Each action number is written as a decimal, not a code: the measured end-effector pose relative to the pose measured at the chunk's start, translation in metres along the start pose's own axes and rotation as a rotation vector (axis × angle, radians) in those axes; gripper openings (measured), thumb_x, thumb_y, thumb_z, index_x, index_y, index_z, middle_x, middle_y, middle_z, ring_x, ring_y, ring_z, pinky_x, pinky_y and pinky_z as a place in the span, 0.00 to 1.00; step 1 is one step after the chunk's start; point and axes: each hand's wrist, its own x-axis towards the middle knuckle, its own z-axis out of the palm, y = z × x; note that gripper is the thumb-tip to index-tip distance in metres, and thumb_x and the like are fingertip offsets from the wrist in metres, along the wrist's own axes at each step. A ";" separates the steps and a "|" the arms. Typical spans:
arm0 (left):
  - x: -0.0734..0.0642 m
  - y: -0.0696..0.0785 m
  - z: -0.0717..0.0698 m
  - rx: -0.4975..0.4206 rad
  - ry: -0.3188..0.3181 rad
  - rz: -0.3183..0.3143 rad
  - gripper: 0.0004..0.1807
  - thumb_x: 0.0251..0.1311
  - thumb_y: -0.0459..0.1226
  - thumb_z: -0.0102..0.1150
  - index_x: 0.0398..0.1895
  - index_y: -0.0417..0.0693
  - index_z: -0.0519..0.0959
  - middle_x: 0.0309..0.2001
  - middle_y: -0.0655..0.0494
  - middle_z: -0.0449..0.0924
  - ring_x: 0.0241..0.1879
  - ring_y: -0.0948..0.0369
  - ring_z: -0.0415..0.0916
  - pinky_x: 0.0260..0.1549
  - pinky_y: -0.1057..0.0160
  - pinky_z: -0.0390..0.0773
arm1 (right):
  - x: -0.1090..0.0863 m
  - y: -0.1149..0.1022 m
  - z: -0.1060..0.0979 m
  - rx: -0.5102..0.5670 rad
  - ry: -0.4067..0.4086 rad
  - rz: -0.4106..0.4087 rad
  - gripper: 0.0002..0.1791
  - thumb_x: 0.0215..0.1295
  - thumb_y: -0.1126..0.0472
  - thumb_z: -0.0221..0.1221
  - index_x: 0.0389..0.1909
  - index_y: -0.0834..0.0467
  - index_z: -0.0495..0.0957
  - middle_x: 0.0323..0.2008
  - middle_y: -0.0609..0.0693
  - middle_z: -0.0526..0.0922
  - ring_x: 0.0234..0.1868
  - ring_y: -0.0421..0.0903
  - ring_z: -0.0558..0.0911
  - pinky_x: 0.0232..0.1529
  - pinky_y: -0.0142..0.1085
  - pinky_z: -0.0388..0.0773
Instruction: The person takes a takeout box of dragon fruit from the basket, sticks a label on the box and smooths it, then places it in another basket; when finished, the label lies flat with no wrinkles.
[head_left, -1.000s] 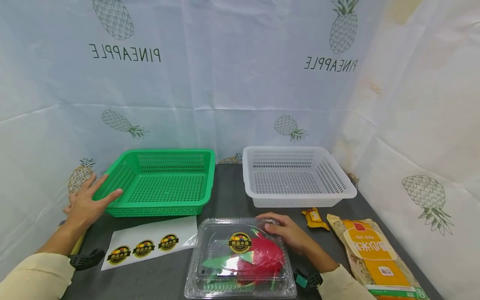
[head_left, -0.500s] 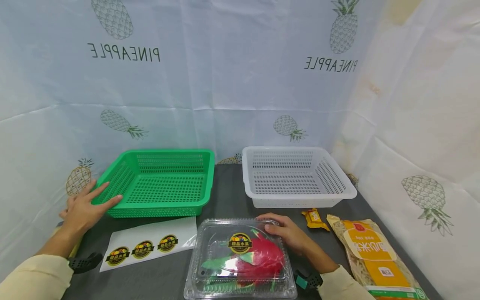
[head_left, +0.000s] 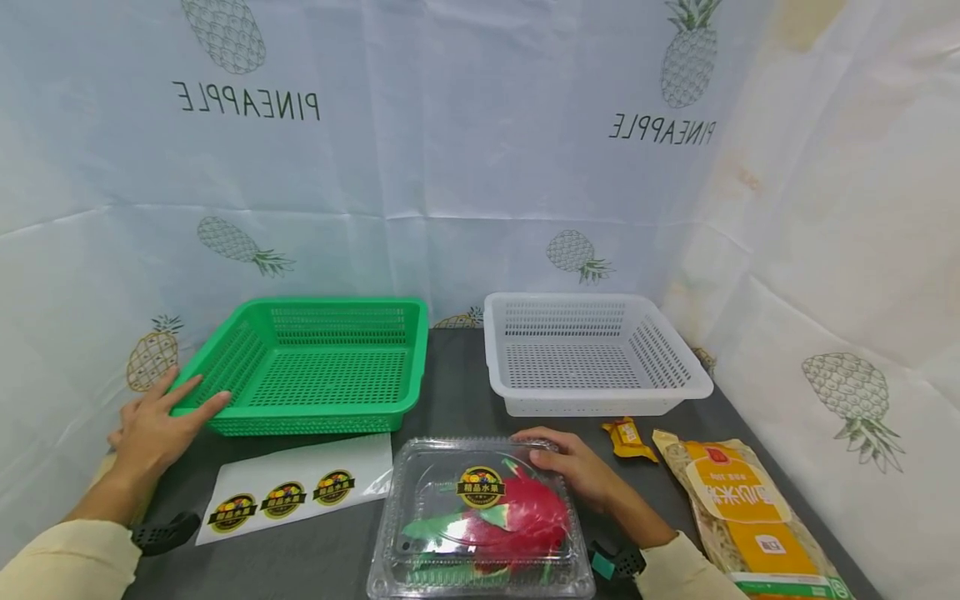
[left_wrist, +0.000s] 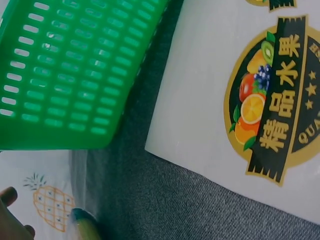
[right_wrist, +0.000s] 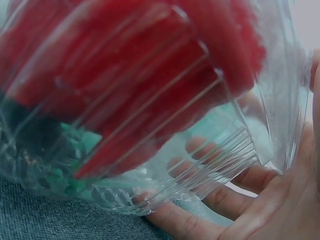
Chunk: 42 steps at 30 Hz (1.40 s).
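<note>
In the head view my left hand (head_left: 159, 423) is by the left front corner of a green plastic basket (head_left: 341, 419), fingers extended and spread; nothing shows in its grasp. Under that wrist lies a narrow yellowish item with a teal end (left_wrist: 85, 226), mostly hidden. My right hand (head_left: 581, 468) holds the back right corner of a clear clamshell fruit box (head_left: 420, 475), its thumb over the lid. In the right wrist view several fingers show behind the ribbed plastic. Inside the closed box is a red dragon fruit (head_left: 528, 517); a black-and-gold round sticker (head_left: 480, 487) is on the lid.
A white sheet with several round fruit stickers (head_left: 300, 450) lies left of the box. Behind stands a white plastic basket (head_left: 600, 403). To the right are a small orange-wrapped packet (head_left: 627, 438) and a yellow-and-clear food bag (head_left: 738, 517). Printed cloth (head_left: 480, 167) borders the table.
My left hand has shifted left and slightly down along the green basket's left side, fingers still spread. The right hand and the fruit box have stayed put.
</note>
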 end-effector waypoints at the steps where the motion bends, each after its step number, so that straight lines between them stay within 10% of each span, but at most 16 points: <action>1: 0.000 0.000 0.000 0.002 0.008 0.007 0.45 0.65 0.59 0.50 0.73 0.38 0.54 0.76 0.43 0.29 0.64 0.23 0.29 0.37 0.20 0.39 | 0.000 0.000 0.000 -0.002 0.002 0.000 0.22 0.74 0.61 0.48 0.63 0.68 0.68 0.52 0.60 0.77 0.45 0.53 0.81 0.42 0.48 0.80; 13: 0.000 0.002 0.005 -0.007 0.035 0.020 0.43 0.65 0.58 0.51 0.71 0.36 0.58 0.76 0.44 0.33 0.64 0.23 0.31 0.39 0.20 0.41 | -0.006 -0.006 0.005 0.023 0.059 0.061 0.22 0.73 0.61 0.49 0.63 0.68 0.69 0.54 0.63 0.74 0.47 0.55 0.80 0.43 0.50 0.79; 24: 0.001 0.000 -0.002 -0.004 0.012 0.014 0.44 0.65 0.58 0.50 0.72 0.36 0.56 0.76 0.44 0.32 0.64 0.22 0.31 0.37 0.19 0.41 | -0.012 -0.016 0.020 0.289 0.255 0.262 0.21 0.71 0.60 0.54 0.63 0.59 0.73 0.55 0.59 0.76 0.51 0.57 0.79 0.47 0.50 0.77; 42: 0.001 0.001 0.000 -0.029 -0.014 0.008 0.45 0.65 0.59 0.50 0.73 0.36 0.54 0.76 0.45 0.29 0.64 0.23 0.32 0.36 0.16 0.36 | -0.018 -0.021 0.019 0.452 0.379 0.273 0.14 0.68 0.64 0.57 0.53 0.59 0.80 0.48 0.57 0.80 0.47 0.54 0.81 0.47 0.52 0.76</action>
